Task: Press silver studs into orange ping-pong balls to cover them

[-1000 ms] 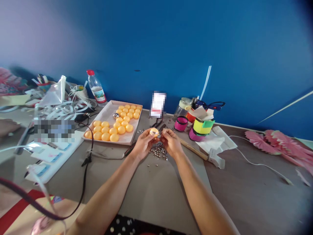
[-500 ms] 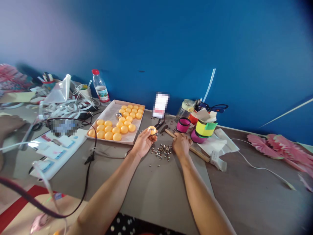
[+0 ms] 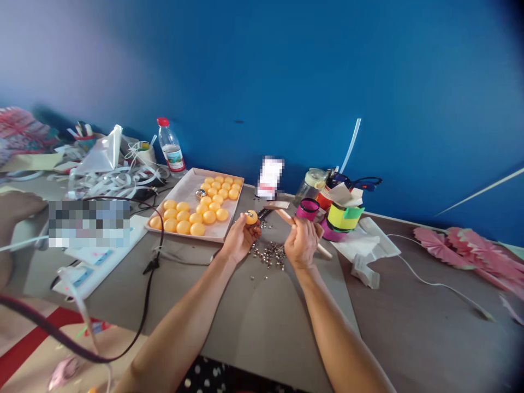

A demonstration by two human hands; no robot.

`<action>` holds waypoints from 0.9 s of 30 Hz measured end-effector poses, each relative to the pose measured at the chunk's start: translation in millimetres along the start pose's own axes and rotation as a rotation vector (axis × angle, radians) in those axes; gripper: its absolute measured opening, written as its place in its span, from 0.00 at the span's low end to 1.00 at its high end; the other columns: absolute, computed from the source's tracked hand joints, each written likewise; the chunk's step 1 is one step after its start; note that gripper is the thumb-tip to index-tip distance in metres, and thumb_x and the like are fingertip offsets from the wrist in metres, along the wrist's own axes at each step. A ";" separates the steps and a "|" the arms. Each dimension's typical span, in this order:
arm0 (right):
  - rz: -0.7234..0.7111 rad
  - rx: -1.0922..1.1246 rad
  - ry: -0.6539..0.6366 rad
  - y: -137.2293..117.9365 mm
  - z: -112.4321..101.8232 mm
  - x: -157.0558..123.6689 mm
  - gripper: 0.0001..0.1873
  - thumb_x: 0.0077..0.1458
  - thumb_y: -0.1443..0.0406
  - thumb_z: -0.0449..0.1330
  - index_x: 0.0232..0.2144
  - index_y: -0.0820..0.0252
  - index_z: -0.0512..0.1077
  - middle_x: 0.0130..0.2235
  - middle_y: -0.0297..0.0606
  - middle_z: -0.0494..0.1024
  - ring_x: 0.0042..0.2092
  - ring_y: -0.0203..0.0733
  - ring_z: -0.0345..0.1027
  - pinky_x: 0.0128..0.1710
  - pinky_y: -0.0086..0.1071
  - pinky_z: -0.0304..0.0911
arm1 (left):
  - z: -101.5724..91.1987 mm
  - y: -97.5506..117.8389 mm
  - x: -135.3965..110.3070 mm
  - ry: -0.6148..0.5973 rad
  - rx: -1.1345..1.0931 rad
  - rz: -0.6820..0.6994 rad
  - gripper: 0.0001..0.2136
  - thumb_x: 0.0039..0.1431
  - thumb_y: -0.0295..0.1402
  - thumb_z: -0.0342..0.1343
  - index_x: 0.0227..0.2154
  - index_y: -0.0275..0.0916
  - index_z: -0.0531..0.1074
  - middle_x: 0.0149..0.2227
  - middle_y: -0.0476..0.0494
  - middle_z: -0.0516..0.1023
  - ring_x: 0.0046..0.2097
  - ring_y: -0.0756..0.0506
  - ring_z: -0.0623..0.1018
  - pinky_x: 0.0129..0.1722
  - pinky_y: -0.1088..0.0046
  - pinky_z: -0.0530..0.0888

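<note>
Between the fingers of my left hand [image 3: 238, 238] is an orange ball [image 3: 251, 217] with a small silver metal piece on its upper side. My right hand [image 3: 302, 240] is wrapped round the wooden handle of a hammer [image 3: 279, 205], whose head is raised just right of the ball, apart from it. A pile of small shiny metal bells or beads [image 3: 270, 255] lies on the grey table between my hands. Left of them, a shallow white box [image 3: 180, 188] holds several more orange balls [image 3: 209, 216] and one silver round piece [image 3: 200, 194].
A red-capped bottle [image 3: 172, 150] stands behind the box. A pink ring-shaped roll [image 3: 307, 209], a glass jar [image 3: 313, 184] and a yellow-green container [image 3: 344, 216] are at right. Cables [image 3: 158, 229] and a white power strip [image 3: 92, 267] lie left, near another person's arm [image 3: 20, 210].
My right hand has lifted the hammer off the table, its head now up near the ball. My left hand has moved the ball slightly left.
</note>
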State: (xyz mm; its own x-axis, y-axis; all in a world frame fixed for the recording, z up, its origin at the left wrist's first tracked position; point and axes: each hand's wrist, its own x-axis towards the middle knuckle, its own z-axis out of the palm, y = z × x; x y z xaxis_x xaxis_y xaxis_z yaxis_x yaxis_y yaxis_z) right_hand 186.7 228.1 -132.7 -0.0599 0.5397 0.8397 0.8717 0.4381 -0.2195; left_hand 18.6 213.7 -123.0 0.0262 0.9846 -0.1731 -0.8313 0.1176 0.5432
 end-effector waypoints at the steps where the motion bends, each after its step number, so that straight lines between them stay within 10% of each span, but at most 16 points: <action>1: -0.030 0.022 -0.008 -3.9 -1.0 -0.5 0.13 0.59 0.71 0.47 0.42 0.62 0.69 0.36 0.44 0.76 0.39 0.44 0.68 0.49 0.40 0.52 | 0.2 0.0 0.2 0.002 -0.008 0.000 0.14 0.57 0.42 0.56 0.34 0.33 0.71 0.28 0.43 0.74 0.26 0.51 0.73 0.29 0.74 0.73; 27: 0.035 0.019 -0.105 -17.1 -4.8 -3.4 0.16 0.62 0.69 0.45 0.43 0.59 0.71 0.40 0.44 0.77 0.43 0.44 0.69 0.49 0.40 0.47 | -0.1 -3.5 1.5 0.002 0.117 0.225 0.22 0.45 0.38 0.67 0.44 0.40 0.69 0.31 0.51 0.75 0.27 0.53 0.72 0.31 0.76 0.69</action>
State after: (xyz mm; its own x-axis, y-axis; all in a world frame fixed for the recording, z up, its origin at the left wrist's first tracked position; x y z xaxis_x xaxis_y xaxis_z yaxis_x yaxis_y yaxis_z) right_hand 174.3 215.3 -129.4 -0.0812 0.6269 0.7749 0.8650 0.4306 -0.2577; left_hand 21.5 214.7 -125.2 -0.1531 0.9875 -0.0387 -0.7460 -0.0898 0.6599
